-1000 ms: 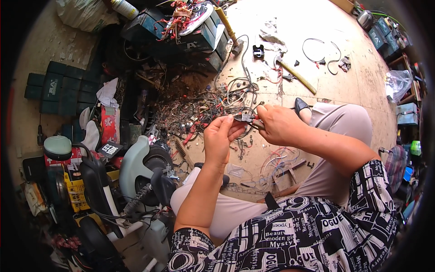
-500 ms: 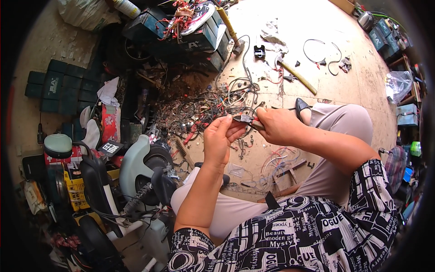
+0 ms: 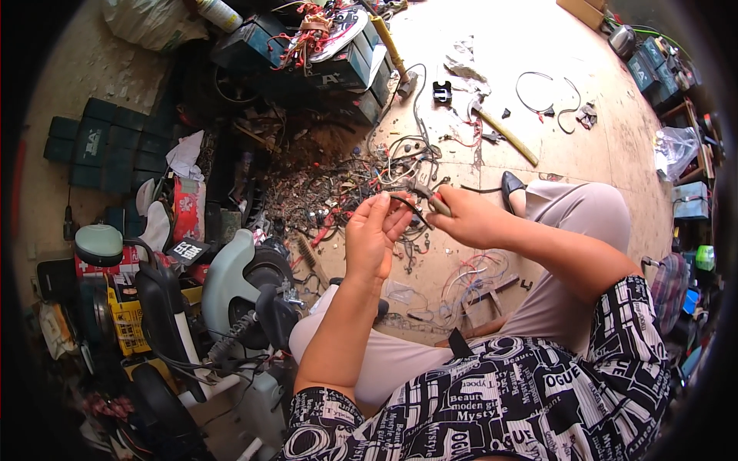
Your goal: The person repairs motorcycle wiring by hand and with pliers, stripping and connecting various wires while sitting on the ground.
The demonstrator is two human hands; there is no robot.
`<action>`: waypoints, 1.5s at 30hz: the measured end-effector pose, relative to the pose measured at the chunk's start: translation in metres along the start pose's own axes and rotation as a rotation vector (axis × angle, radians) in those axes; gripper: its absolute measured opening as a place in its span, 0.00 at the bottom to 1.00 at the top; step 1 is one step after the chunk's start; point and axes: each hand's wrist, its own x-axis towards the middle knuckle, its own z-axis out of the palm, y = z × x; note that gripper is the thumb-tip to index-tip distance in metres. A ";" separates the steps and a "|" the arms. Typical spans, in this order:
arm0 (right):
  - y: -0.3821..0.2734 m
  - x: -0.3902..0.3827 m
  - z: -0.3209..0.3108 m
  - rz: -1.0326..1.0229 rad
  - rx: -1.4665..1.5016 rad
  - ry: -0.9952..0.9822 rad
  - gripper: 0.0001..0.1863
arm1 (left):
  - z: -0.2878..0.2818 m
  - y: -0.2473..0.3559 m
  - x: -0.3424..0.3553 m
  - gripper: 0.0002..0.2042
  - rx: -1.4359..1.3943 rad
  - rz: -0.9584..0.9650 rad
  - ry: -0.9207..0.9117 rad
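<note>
My left hand point(image 3: 371, 234) pinches a black cable point(image 3: 411, 203) between thumb and fingers, just above the tangled wires. To its right, my right hand point(image 3: 469, 219) is closed on the handles of pliers point(image 3: 435, 201), whose head sits just above the held cable. Around and beneath both hands lies a tangle of wires point(image 3: 400, 157) and small scraps on the tan floor point(image 3: 592, 161).
At left are a scooter point(image 3: 231, 276) and dark battery blocks point(image 3: 123, 154). More batteries point(image 3: 346, 84) are stacked at the top. A hammer point(image 3: 507, 134) lies beyond my hands; shelves and boxes point(image 3: 688, 200) line the right edge.
The pliers' head has shifted up off the cable in my left fingers, leaving more of that cable visible. My right hand has moved slightly downward.
</note>
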 end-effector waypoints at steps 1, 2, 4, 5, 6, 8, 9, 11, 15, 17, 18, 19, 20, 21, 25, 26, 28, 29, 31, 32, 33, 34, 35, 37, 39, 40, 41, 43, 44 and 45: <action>-0.005 -0.003 -0.006 0.046 -0.043 -0.089 0.17 | 0.003 0.000 -0.002 0.09 -0.010 0.012 0.034; 0.001 -0.004 -0.002 0.049 -0.041 -0.089 0.17 | 0.002 0.000 -0.001 0.09 -0.008 0.008 0.034; 0.014 -0.007 0.007 -0.104 -0.217 0.108 0.17 | 0.001 0.001 0.001 0.09 -0.010 0.041 0.021; 0.015 -0.007 0.006 -0.116 -0.250 0.107 0.18 | 0.001 0.001 0.001 0.09 -0.012 0.034 0.024; 0.013 -0.008 0.004 -0.114 -0.251 0.108 0.18 | 0.002 0.000 0.001 0.09 -0.012 0.033 0.022; 0.009 -0.009 0.003 -0.131 -0.292 0.169 0.17 | 0.003 0.000 0.000 0.09 -0.003 0.038 0.030; 0.009 -0.008 0.003 -0.131 -0.291 0.169 0.17 | 0.002 0.000 0.000 0.09 -0.001 0.038 0.030; 0.009 -0.007 0.003 -0.208 -0.324 0.218 0.16 | 0.002 -0.001 0.001 0.09 0.009 0.033 0.037; 0.010 -0.007 0.002 -0.246 -0.391 0.255 0.16 | 0.004 -0.002 0.000 0.09 0.021 0.026 0.039; 0.009 -0.007 0.001 -0.250 -0.434 0.269 0.16 | 0.005 -0.002 0.000 0.09 0.030 0.035 0.034; 0.008 -0.007 0.001 -0.249 -0.433 0.269 0.16 | 0.005 -0.002 0.000 0.09 0.030 0.034 0.034; 0.008 -0.007 0.000 -0.247 -0.443 0.265 0.17 | 0.005 -0.002 -0.001 0.09 0.040 0.032 0.037; 0.008 -0.007 0.000 -0.246 -0.454 0.261 0.17 | 0.005 -0.002 -0.001 0.09 0.051 0.031 0.039; 0.007 -0.007 0.000 -0.245 -0.453 0.261 0.17 | 0.004 -0.003 0.000 0.09 0.051 0.030 0.039; 0.005 -0.009 0.001 -0.262 -0.455 0.282 0.16 | 0.002 -0.003 0.001 0.09 -0.007 -0.011 0.039; 0.005 -0.009 0.001 -0.265 -0.455 0.286 0.16 | 0.002 -0.003 0.001 0.09 -0.018 -0.018 0.037; 0.005 -0.009 0.001 -0.262 -0.451 0.285 0.16 | 0.002 -0.003 0.001 0.09 -0.037 -0.032 0.036; 0.005 -0.009 0.001 -0.259 -0.447 0.284 0.15 | 0.002 -0.003 0.002 0.09 -0.055 -0.046 0.035; 0.005 -0.009 0.001 -0.258 -0.448 0.281 0.16 | 0.001 -0.003 0.002 0.09 -0.064 -0.049 0.032; 0.005 -0.009 0.001 -0.257 -0.450 0.278 0.16 | 0.001 -0.003 0.002 0.09 -0.072 -0.052 0.030; 0.005 -0.009 0.001 -0.257 -0.450 0.278 0.16 | 0.001 -0.003 0.001 0.09 -0.072 -0.052 0.030; 0.004 -0.009 0.000 -0.251 -0.453 0.267 0.16 | 0.001 -0.003 0.001 0.09 -0.061 -0.049 0.028; 0.004 -0.009 0.000 -0.245 -0.456 0.257 0.16 | 0.001 -0.002 0.001 0.09 -0.050 -0.045 0.026; 0.004 -0.009 -0.001 -0.246 -0.463 0.252 0.16 | 0.002 -0.002 0.000 0.09 -0.043 -0.046 0.027; 0.004 -0.009 -0.001 -0.246 -0.470 0.246 0.16 | 0.002 -0.002 0.000 0.09 -0.037 -0.047 0.028; 0.003 -0.009 -0.002 -0.225 -0.462 0.225 0.16 | 0.002 -0.003 0.000 0.09 -0.033 -0.049 0.027; 0.002 -0.009 -0.003 -0.205 -0.454 0.204 0.16 | 0.001 -0.003 0.000 0.09 -0.029 -0.052 0.026; 0.001 -0.009 -0.003 -0.202 -0.457 0.198 0.16 | 0.001 -0.003 0.000 0.09 -0.029 -0.049 0.029; 0.001 -0.009 -0.003 -0.199 -0.460 0.192 0.15 | 0.001 -0.003 0.000 0.09 -0.029 -0.045 0.032; 0.000 -0.009 -0.003 -0.199 -0.460 0.192 0.15 | 0.001 -0.003 0.000 0.09 -0.029 -0.045 0.032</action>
